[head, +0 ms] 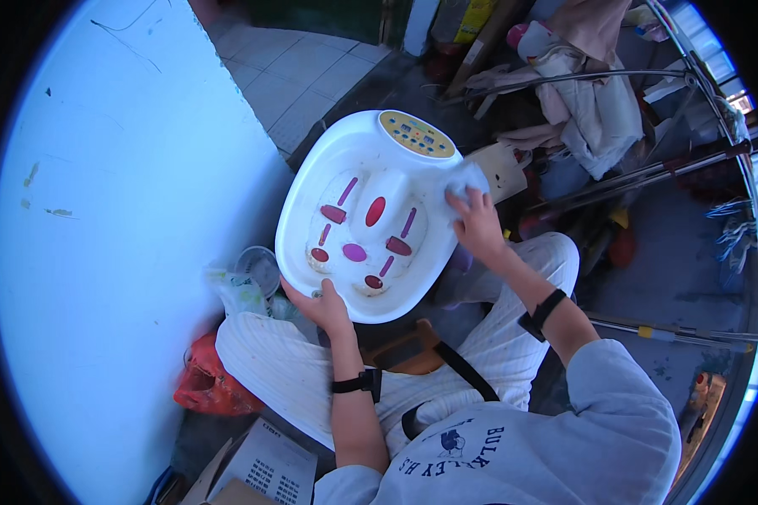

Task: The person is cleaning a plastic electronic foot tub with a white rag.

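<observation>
A white plastic foot bath basin [290,221] is tilted before me, with an oval gold control panel [417,134] at its far end and red and purple inserts in its floor. Brownish dirt shows around the lower inserts. My left hand [322,309] grips the near left rim, thumb on the inside. At the right rim, my right hand [477,221] presses a crumpled whitish cloth or wipe [467,180] against the basin; the cloth is slightly blurred. Both of my wrists wear black bands.
A pale wall [132,189] stands close at left. A clear plastic tub [258,268] and a red plastic bag [208,379] lie beside my left leg, a cardboard box [271,461] nearer. Metal poles [631,180] and piled fabric [594,120] are at right.
</observation>
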Action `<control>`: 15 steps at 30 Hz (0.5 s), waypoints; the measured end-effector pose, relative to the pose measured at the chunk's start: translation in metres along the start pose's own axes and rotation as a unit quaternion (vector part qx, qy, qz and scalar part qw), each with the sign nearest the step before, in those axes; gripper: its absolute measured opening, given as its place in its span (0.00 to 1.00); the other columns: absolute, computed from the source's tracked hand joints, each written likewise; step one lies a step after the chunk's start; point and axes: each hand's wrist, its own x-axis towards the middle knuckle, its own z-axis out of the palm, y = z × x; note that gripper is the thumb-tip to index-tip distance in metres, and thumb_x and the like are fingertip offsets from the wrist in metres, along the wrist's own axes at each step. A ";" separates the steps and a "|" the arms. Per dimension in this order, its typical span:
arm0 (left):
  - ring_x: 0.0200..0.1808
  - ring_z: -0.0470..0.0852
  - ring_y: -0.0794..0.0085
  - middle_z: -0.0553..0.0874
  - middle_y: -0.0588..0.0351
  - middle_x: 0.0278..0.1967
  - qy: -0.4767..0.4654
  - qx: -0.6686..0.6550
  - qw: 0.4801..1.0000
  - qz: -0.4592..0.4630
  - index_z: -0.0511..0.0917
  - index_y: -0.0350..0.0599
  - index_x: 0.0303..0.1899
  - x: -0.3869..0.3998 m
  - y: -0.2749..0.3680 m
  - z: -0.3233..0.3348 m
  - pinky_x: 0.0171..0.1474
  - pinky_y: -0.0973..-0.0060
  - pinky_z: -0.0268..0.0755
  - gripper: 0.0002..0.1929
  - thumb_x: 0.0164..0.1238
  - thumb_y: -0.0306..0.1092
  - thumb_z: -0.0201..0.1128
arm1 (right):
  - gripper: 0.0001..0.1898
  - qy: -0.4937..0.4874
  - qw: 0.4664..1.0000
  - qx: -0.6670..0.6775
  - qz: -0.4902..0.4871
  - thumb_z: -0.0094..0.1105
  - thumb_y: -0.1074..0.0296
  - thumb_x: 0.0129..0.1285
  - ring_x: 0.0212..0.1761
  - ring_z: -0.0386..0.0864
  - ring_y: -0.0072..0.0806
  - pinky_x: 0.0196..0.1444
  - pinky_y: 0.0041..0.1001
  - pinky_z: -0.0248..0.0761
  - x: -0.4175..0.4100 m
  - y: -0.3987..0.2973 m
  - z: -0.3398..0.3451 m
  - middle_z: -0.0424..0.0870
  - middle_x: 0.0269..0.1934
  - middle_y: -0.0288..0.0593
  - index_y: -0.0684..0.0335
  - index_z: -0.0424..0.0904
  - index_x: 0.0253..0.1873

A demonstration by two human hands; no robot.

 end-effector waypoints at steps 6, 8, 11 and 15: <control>0.75 0.69 0.51 0.64 0.37 0.76 -0.036 0.015 0.999 0.017 0.52 0.34 0.80 0.003 -0.008 -0.003 0.77 0.59 0.62 0.44 0.60 0.14 0.59 | 0.22 -0.265 0.955 0.133 -0.003 0.67 0.57 0.60 0.47 0.88 0.46 0.55 0.40 0.81 0.024 -0.013 -0.073 0.88 0.45 0.49 0.53 0.87 0.59; 0.77 0.67 0.50 0.63 0.37 0.76 -0.032 0.041 0.998 0.024 0.52 0.34 0.80 0.007 -0.012 -0.007 0.78 0.60 0.60 0.44 0.60 0.14 0.60 | 0.22 -0.149 0.986 0.060 -0.051 0.66 0.58 0.60 0.47 0.88 0.47 0.53 0.41 0.82 0.067 -0.031 -0.103 0.89 0.47 0.47 0.54 0.86 0.59; 0.78 0.65 0.46 0.61 0.35 0.77 -0.029 0.042 0.999 0.014 0.51 0.36 0.80 0.009 -0.003 -0.008 0.79 0.54 0.57 0.46 0.60 0.16 0.63 | 0.23 -0.101 0.993 0.051 -0.031 0.64 0.57 0.61 0.47 0.88 0.47 0.53 0.40 0.82 0.119 -0.039 -0.121 0.88 0.52 0.46 0.54 0.85 0.61; 0.78 0.64 0.41 0.57 0.35 0.79 0.065 0.325 0.925 0.184 0.55 0.39 0.80 0.005 0.019 -0.004 0.79 0.47 0.56 0.46 0.61 0.22 0.70 | 0.26 -0.063 0.994 0.091 0.015 0.62 0.55 0.62 0.49 0.87 0.49 0.59 0.41 0.79 0.132 -0.013 -0.098 0.85 0.54 0.48 0.53 0.82 0.65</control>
